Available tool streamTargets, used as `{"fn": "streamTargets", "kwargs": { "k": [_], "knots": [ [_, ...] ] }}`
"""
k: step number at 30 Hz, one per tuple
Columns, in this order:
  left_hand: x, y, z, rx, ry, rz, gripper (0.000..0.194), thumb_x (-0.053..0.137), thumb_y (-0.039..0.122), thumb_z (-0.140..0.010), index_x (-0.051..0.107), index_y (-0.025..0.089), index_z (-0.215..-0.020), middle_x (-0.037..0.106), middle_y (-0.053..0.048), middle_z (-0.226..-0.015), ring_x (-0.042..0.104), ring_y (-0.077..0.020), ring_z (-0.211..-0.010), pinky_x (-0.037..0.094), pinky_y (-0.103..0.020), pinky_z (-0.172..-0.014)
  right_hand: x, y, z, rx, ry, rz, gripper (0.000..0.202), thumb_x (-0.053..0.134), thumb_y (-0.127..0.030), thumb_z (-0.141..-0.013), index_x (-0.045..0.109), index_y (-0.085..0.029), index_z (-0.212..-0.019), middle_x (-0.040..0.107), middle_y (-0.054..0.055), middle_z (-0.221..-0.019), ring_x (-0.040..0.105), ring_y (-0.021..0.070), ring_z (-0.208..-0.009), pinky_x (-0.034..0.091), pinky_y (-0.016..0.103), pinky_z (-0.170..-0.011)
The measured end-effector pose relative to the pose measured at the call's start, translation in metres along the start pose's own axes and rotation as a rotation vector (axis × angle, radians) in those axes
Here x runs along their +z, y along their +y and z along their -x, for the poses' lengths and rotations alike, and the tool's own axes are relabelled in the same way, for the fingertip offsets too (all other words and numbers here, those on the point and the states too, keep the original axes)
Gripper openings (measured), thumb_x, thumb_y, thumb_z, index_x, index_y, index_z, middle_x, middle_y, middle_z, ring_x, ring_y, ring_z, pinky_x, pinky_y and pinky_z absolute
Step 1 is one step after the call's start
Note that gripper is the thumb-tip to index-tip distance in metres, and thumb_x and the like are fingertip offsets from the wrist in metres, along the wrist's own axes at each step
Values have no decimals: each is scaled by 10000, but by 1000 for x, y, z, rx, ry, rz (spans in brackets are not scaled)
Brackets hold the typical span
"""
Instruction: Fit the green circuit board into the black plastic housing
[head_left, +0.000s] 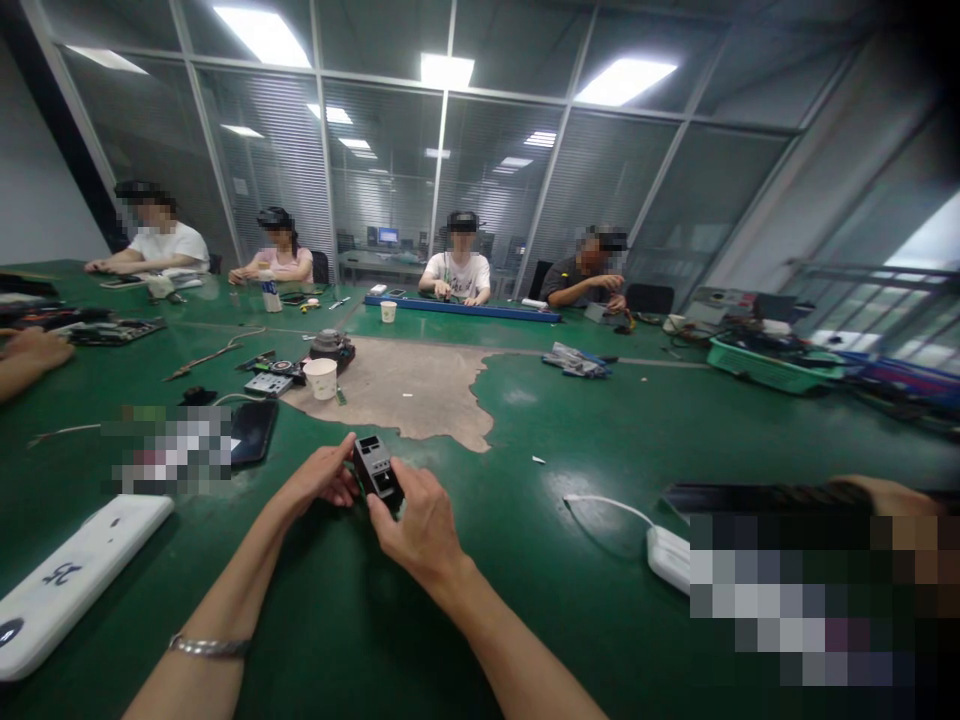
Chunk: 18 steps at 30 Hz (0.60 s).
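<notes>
A small black and grey box-shaped electronic part (373, 465) with square openings in its face is held just above the green table, its top leaning away to the left. My right hand (426, 520) grips its right side and lower edge between thumb and fingers. On the other side, my left hand (330, 475) has its fingers bent around the left edge of the part. The underside and back of the part are hidden. A bracelet circles my left wrist.
A white numbered case (82, 580) lies at left, near a black phone (255, 432). Beyond my hands stand a paper cup (321, 380) and loose electronic parts (268, 384). A white cabled adapter (667, 560) is at right. A green basket (780, 366) and several seated people are farther off.
</notes>
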<state>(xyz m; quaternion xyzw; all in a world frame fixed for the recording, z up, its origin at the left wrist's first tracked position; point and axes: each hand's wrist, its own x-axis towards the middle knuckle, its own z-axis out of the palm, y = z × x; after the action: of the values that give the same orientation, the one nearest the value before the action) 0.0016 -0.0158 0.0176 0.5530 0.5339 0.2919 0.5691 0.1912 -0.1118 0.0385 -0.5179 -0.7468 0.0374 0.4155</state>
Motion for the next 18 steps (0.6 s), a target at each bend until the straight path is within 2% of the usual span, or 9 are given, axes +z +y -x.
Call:
{"fn": "streamTargets", "kwargs": {
  "k": [6,13,18],
  "knots": [
    [0,-1,-1,5,3,-22,782,398,832,-738,602,106,-942,687,-97,-599,635,-208,-452,451,-265,-429,4,0,0,-23,-16,45,474,578,-308,-828,523,-107,-1253,644,130,-1033,570,269,-967,465,390,-878],
    [-3,-3,-2,17,24,-31,833,367,836,-750,524,107,-1122,669,-69,-560,619,-204,-431,426,-243,-393,7,0,-1,10,-20,65,460,575,-312,-831,525,-118,-1245,649,119,-1008,577,259,-946,464,374,-869],
    [-5,-3,-3,16,75,-36,857,383,831,-749,520,90,-1157,657,-61,-550,608,-195,-423,410,-235,-384,10,-1,-3,14,-76,96,453,573,-324,-830,533,-115,-1229,647,134,-1028,575,266,-971,455,380,-881]
  ]
}}
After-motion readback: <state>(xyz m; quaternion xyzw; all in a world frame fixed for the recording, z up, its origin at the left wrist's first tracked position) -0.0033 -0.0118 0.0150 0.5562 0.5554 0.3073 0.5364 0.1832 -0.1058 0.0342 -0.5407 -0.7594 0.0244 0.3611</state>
